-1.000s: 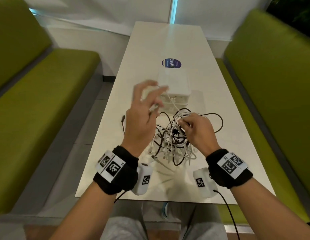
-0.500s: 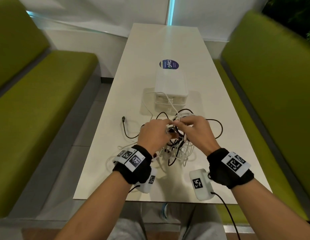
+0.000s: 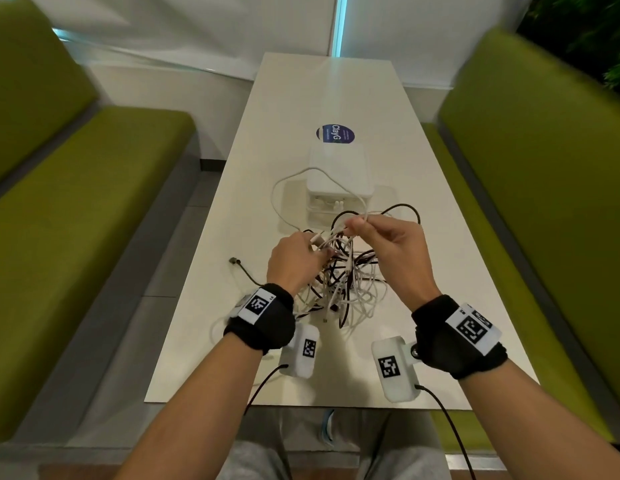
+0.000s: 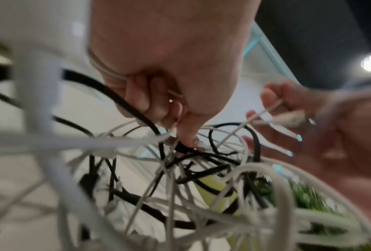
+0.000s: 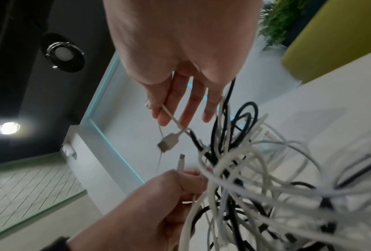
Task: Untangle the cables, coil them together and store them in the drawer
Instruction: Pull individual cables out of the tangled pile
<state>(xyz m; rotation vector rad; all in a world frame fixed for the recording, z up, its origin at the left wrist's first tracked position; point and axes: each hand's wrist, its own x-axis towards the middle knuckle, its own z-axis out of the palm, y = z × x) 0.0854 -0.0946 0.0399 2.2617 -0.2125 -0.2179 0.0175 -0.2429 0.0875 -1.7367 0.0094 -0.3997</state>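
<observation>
Green benches flank a long white surface (image 3: 232,306). At left a black plug end (image 3: 236,261) lies loose on it. The left hand (image 3: 294,261) is clenched round a white cable end, the cable tangle (image 3: 346,282) is held up just over the near middle, and the right hand (image 3: 388,244) pinches another white cable behind its plug. Beyond, the drawer unit (image 3: 339,174) stands with a white loop draped over it. Risk: if the ends are pulled apart hard, knots could tighten or the loop could drag the unit.

White table (image 3: 440,258), round blue sticker (image 3: 335,134), green benches (image 3: 94,216)
</observation>
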